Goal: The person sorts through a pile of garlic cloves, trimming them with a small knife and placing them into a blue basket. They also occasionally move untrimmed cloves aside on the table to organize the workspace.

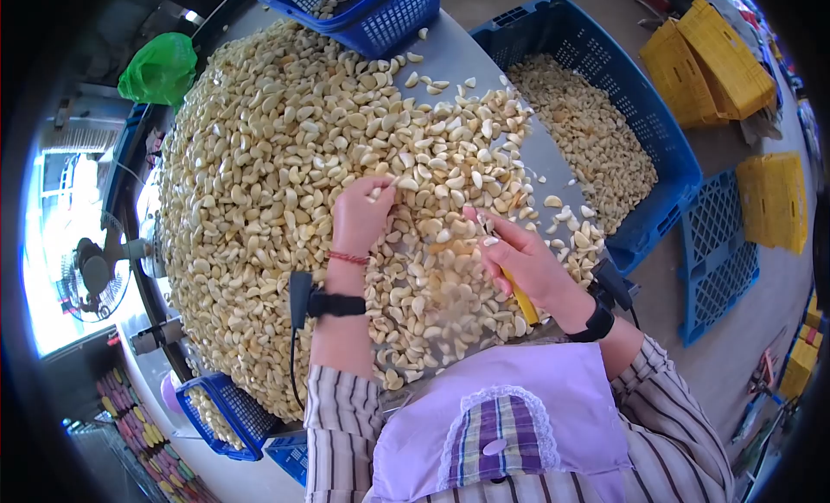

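Note:
A broad heap of peeled garlic cloves (268, 149) covers the metal table in front of me. My left hand (361, 216) is over the middle of the heap, its fingers closed on a garlic clove (374, 194). To the right, my right hand (529, 265) is wrapped around a small knife, whose yellow handle (524, 304) sticks out below the palm. Its short blade is partly hidden by the fingers. A pale clove (490, 240) shows by the right thumb. Between the hands lie looser cloves and bits of skin on the tabletop.
A large blue crate (666, 187) holding garlic cloves stands right of the table. A blue basket (380, 23) sits at the far edge, another (233, 417) at lower left. Yellow crates (722, 62) are stacked at upper right. A fan (95, 265) stands left, near a green bag (160, 69).

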`<state>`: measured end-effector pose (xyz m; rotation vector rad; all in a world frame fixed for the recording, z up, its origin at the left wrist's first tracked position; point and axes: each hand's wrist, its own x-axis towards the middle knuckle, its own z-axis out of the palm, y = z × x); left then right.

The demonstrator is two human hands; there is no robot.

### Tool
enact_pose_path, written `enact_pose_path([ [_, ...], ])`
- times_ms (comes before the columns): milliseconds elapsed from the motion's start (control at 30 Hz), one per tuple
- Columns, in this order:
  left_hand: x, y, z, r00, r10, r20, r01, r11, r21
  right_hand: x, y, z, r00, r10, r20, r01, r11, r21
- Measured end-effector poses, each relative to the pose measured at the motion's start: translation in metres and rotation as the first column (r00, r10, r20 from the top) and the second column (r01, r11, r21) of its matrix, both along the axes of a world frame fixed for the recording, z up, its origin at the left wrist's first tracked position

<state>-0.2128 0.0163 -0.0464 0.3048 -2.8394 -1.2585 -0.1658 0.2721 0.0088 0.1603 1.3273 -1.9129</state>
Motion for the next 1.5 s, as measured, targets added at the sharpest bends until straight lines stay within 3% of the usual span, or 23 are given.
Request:
enact_pose_path([
  [33,0.004,0.003,0.011,0.961,0.046,0.273,-0.114,0.964,0.241,0.001,0.002,0.000,1.000,0.000,-0.016,0.001,1.000,0.026],
  [67,0.011,0.005,0.016,0.935,0.083,0.345,-0.238,0.867,0.437,0.002,0.003,-0.002,1.000,-0.008,-0.011,0.009,1.000,0.026],
  [100,0.019,0.008,0.019,0.932,0.078,0.353,-0.237,0.868,0.436,0.003,0.004,-0.005,0.999,0.019,-0.026,-0.018,0.999,0.032],
  [167,0.036,0.015,0.028,0.886,0.044,0.461,-0.358,0.697,0.621,0.006,0.003,-0.005,0.998,0.047,-0.035,-0.046,0.998,0.036],
  [233,0.050,0.031,0.046,0.871,0.005,0.492,-0.359,0.691,0.628,0.006,-0.004,0.005,0.970,0.112,-0.217,-0.080,0.986,0.149],
  [300,0.063,0.038,0.052,0.874,-0.248,0.418,-0.139,0.698,0.703,0.005,-0.004,0.005,0.954,0.164,-0.252,-0.131,0.981,0.143],
  [333,0.067,0.039,0.051,0.876,-0.241,0.417,-0.142,0.698,0.702,0.004,-0.005,0.004,0.938,0.211,-0.274,-0.176,0.973,0.146],
  [400,0.073,0.037,0.045,0.831,-0.507,0.230,0.357,0.802,0.479,0.003,-0.005,0.003,0.919,0.261,-0.296,-0.225,0.963,0.151],
  [433,0.069,0.035,0.040,0.833,-0.504,0.229,0.354,0.803,0.479,0.001,-0.004,0.004,0.946,0.221,-0.237,-0.191,0.971,0.146],
  [500,0.046,0.026,0.028,0.987,0.019,0.158,-0.040,0.991,0.126,0.001,-0.002,0.006,0.984,0.139,-0.115,-0.122,0.982,0.144],
  [567,0.016,0.005,0.019,0.973,0.047,-0.226,-0.108,0.959,-0.263,0.003,-0.003,-0.001,0.990,0.086,-0.112,-0.070,0.988,0.136],
  [700,-0.020,-0.017,-0.004,0.978,-0.057,-0.201,-0.052,0.866,-0.498,0.004,-0.002,0.003,0.980,0.121,-0.160,-0.093,0.981,0.171],
  [833,-0.027,-0.023,-0.014,0.966,-0.073,-0.248,-0.029,0.923,-0.384,0.003,0.001,0.001,0.980,0.127,-0.156,-0.097,0.978,0.186],
  [900,-0.023,-0.028,-0.023,0.972,0.019,-0.235,-0.036,0.997,-0.067,0.003,0.002,0.004,0.975,0.131,-0.178,-0.096,0.976,0.193],
  [933,-0.016,-0.019,-0.008,0.988,0.115,-0.106,-0.105,0.990,0.099,0.003,0.003,0.006,0.970,0.138,-0.203,-0.096,0.975,0.202],
  [967,-0.008,-0.010,0.003,0.989,0.107,-0.104,-0.097,0.990,0.101,0.002,0.003,0.007,0.963,0.143,-0.229,-0.093,0.973,0.213],
  [1033,0.014,0.009,0.021,0.971,0.204,0.125,-0.233,0.927,0.293,0.002,0.002,0.006,0.940,0.163,-0.300,-0.086,0.963,0.256],
  [1067,0.025,0.020,0.033,0.971,0.203,0.127,-0.233,0.925,0.299,0.002,0.001,0.006,0.908,0.194,-0.372,-0.083,0.952,0.295],
  [1133,0.046,0.039,0.050,0.989,0.110,0.095,-0.144,0.811,0.567,0.003,-0.001,0.005,0.907,0.219,-0.361,-0.112,0.949,0.294],
  [1167,0.056,0.045,0.051,0.989,0.112,0.097,-0.147,0.809,0.570,0.005,-0.002,0.005,0.906,0.239,-0.350,-0.140,0.948,0.287],
  [1200,0.063,0.050,0.052,0.998,0.065,-0.006,-0.050,0.814,0.579,0.008,-0.010,-0.006,0.796,0.164,-0.582,-0.018,0.969,0.247],
  [1433,0.088,0.053,0.061,0.914,-0.254,-0.317,0.321,0.929,0.184,0.006,-0.008,0.018,0.845,0.300,-0.442,-0.219,0.949,0.225],
  [1500,0.094,0.048,0.053,0.960,-0.169,-0.224,0.268,0.790,0.552,0.006,-0.006,0.020,0.926,0.298,-0.230,-0.284,0.954,0.093],
])
